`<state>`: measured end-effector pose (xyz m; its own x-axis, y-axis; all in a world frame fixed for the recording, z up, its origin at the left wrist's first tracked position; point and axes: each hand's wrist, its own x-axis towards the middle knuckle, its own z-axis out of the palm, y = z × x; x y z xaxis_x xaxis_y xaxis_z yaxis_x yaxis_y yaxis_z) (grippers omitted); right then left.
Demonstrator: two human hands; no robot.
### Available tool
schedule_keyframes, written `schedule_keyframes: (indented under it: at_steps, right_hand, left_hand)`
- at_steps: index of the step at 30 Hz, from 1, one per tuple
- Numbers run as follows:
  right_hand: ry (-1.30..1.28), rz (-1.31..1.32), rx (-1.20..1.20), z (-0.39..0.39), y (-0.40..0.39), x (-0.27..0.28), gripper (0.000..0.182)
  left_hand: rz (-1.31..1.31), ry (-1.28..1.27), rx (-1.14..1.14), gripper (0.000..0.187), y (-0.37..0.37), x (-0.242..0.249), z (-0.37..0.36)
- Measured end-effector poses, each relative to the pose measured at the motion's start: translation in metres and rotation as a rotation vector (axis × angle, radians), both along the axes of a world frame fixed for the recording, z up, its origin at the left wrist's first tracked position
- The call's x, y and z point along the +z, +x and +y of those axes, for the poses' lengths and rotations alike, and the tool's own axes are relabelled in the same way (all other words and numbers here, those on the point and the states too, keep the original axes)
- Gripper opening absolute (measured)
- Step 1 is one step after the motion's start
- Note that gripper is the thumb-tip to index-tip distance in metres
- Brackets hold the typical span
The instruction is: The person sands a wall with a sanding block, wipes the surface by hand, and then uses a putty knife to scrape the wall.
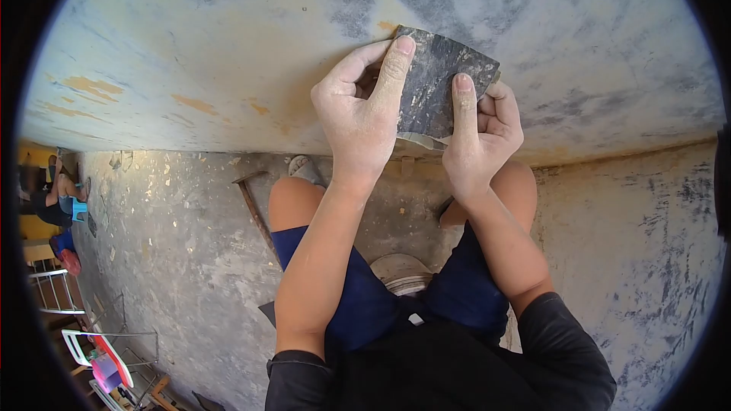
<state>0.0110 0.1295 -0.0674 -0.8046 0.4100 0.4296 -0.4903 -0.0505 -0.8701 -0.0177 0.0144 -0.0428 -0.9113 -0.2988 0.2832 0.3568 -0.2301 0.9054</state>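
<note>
Between my two hands a dark, worn sheet with pale dust on it (438,80) is held up in front of the patchy white wall (228,38). My left hand (362,110) pinches the sheet's left edge, thumb on the front and fingers behind. At the right edge my right hand (481,133) grips it the same way, its thumb lying on the face. The lower edge of the sheet curls and shows a lighter back. Both hands are coated in whitish dust.
A hammer-like tool with a long handle (253,209) lies on the stained floor (175,259) by my left knee. Under me is a round pale bucket (401,272). Far left, a person sits on a blue stool (79,209), with racks (57,293) and a red-and-white item (113,361) nearer.
</note>
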Motion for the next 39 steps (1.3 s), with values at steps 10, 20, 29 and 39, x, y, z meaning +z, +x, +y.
schedule_keyframes:
  at_steps: [10, 20, 29, 39]
  right_hand:
    - [-0.051, 0.018, 0.015, -0.005, -0.004, 0.003, 0.013]
    - [0.063, -0.123, 0.007, 0.009, 0.011, -0.013, 0.014]
    - [0.02, -0.084, -0.019, 0.009, 0.008, -0.021, 0.014]
    - [0.08, -0.047, -0.028, 0.012, 0.004, -0.019, 0.016]
  left_hand:
    - [0.002, -0.021, 0.006, 0.023, -0.002, 0.002, -0.006]
    - [-0.106, -0.004, -0.032, 0.023, 0.013, -0.022, -0.001]
    - [-0.096, -0.077, -0.049, 0.022, 0.011, -0.03, 0.004]
    - [-0.052, -0.1, -0.027, 0.023, 0.002, -0.029, 0.004]
